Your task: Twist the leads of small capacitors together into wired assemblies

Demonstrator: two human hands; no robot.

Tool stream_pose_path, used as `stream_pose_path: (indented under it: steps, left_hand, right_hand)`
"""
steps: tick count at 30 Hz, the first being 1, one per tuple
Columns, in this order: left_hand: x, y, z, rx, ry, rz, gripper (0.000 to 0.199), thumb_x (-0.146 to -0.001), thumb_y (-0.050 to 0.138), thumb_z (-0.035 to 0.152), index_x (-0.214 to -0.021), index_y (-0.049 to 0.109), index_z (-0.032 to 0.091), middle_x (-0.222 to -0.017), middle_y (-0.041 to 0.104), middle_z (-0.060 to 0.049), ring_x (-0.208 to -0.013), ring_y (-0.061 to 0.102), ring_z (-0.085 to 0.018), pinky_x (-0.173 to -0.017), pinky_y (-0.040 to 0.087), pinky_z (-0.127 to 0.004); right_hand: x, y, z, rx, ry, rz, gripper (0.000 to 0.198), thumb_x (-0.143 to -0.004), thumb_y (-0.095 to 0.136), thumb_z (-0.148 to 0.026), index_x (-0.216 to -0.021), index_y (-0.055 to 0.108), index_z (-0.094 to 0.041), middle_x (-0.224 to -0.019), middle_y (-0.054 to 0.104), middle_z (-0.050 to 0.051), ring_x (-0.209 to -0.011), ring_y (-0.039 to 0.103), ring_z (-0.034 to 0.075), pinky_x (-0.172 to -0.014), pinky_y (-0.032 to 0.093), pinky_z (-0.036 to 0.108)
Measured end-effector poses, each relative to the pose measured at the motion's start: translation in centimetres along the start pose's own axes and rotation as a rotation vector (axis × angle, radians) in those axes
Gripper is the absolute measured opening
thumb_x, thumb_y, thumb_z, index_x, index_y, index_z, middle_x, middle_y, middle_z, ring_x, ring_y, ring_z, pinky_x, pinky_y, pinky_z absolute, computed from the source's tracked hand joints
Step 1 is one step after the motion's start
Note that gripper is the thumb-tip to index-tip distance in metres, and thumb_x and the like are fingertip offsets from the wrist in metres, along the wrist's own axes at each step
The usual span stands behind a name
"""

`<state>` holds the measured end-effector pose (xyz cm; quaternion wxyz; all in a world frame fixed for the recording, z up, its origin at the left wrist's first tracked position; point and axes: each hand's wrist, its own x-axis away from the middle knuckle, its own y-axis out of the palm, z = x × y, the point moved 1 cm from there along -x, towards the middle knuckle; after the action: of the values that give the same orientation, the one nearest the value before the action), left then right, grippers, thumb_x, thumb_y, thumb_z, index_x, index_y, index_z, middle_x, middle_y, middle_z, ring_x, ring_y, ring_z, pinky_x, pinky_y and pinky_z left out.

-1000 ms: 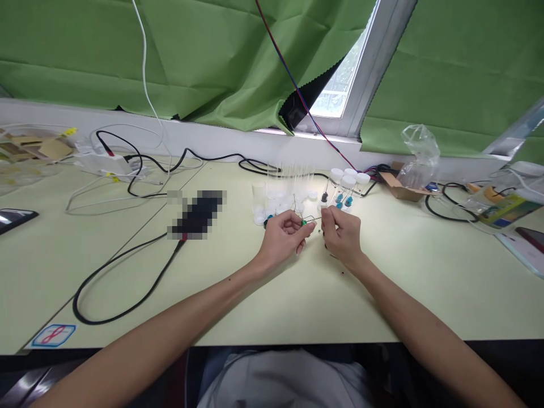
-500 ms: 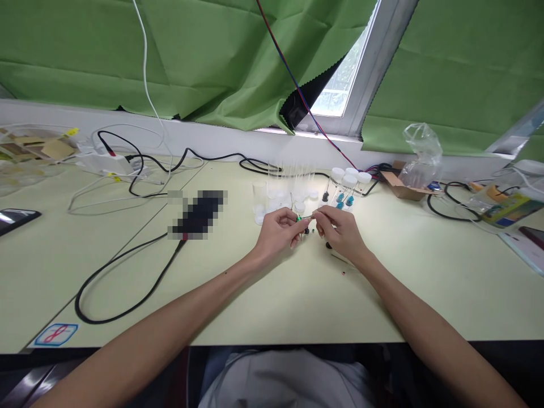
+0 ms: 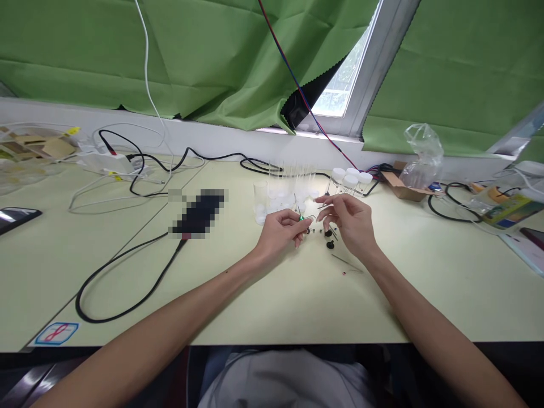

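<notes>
My left hand [image 3: 280, 232] is closed in a pinch on a small bright green piece [image 3: 301, 218] with thin metal wires sticking out of it, one of them pointing up. Just to its right hovers my right hand [image 3: 351, 221], its fingers apart and bent over the table. A thin dark rod [image 3: 323, 206] shows by the right fingertips; whether they touch it is unclear. Beneath and beside that hand lie small black round parts [image 3: 330, 245] and tiny beads. Closer to me, a thin metal rod [image 3: 346, 262] and a tiny red piece [image 3: 344, 273] rest on the tabletop.
Clear tubes [image 3: 293, 178] and a clear cup [image 3: 260, 204] stand behind my hands, beside white-capped vials [image 3: 351, 181]. A cardboard box [image 3: 403, 187] with a plastic bag sits back right. Leftward are a blurred dark device [image 3: 198, 212] and looping black cable [image 3: 110, 322].
My right hand has moved away from the left one, slightly to the right, and its fingers have spread. My left hand stays nearly in place with the green piece.
</notes>
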<state>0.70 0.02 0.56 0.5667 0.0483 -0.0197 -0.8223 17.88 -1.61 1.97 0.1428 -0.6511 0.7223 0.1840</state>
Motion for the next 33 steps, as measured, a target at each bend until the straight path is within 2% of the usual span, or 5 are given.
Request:
stream_pose_path:
  steps: [4,10,20,26,33]
  left_hand:
    - [-0.05,-0.01,0.14,-0.007,0.025,-0.044,0.034,-0.072,0.079,0.044,-0.074,0.060,0.015,-0.064,0.064,-0.002,-0.046,0.053,-0.009,-0.048,0.044,-0.025]
    - [-0.06,-0.19,0.37,-0.026,0.079,-0.148,0.033,-0.072,0.080,0.044,-0.076,0.063,0.015,-0.063,0.064,0.000,-0.046,0.054,-0.009,-0.049,0.043,-0.024]
    - [-0.21,-0.51,0.26,-0.043,0.104,-0.177,0.032,-0.074,0.078,0.044,-0.080,0.065,0.015,-0.067,0.066,-0.001,-0.046,0.053,-0.009,-0.048,0.042,-0.024]
    - [-0.22,-0.51,0.30,-0.041,0.110,-0.174,0.033,-0.072,0.080,0.044,-0.078,0.064,0.016,-0.068,0.066,-0.001,-0.046,0.053,-0.009,-0.047,0.042,-0.024]
    - [-0.12,-0.46,0.26,-0.055,0.114,-0.170,0.032,-0.072,0.080,0.044,-0.077,0.064,0.016,-0.063,0.062,0.000,-0.045,0.053,-0.009,-0.046,0.041,-0.024]
  right_hand:
    - [-0.26,-0.80,-0.45,0.071,0.052,-0.095,0.031,-0.088,0.066,-0.045,-0.076,0.066,-0.016,-0.079,0.071,0.007,-0.053,0.066,0.014,-0.046,0.053,0.027]
    - [-0.01,-0.53,-0.32,0.251,0.123,-0.273,0.030,-0.084,0.070,-0.042,-0.069,0.066,-0.017,-0.053,0.061,-0.002,-0.033,0.050,0.009,-0.033,0.040,0.024]
    - [0.38,-0.71,-0.82,0.438,-0.018,-0.423,0.028,-0.097,0.052,-0.036,-0.081,0.065,-0.018,-0.053,0.056,-0.004,-0.045,0.052,0.010,-0.049,0.044,0.025]
    - [0.36,-0.68,-0.62,0.554,-0.119,-0.414,0.027,-0.097,0.051,-0.031,-0.078,0.065,-0.018,-0.052,0.052,-0.004,-0.046,0.047,0.009,-0.049,0.039,0.023]
    - [0.29,-0.58,-0.69,0.622,-0.219,-0.412,0.023,-0.095,0.051,-0.024,-0.078,0.065,-0.017,-0.054,0.054,-0.003,-0.048,0.047,0.010,-0.049,0.039,0.022]
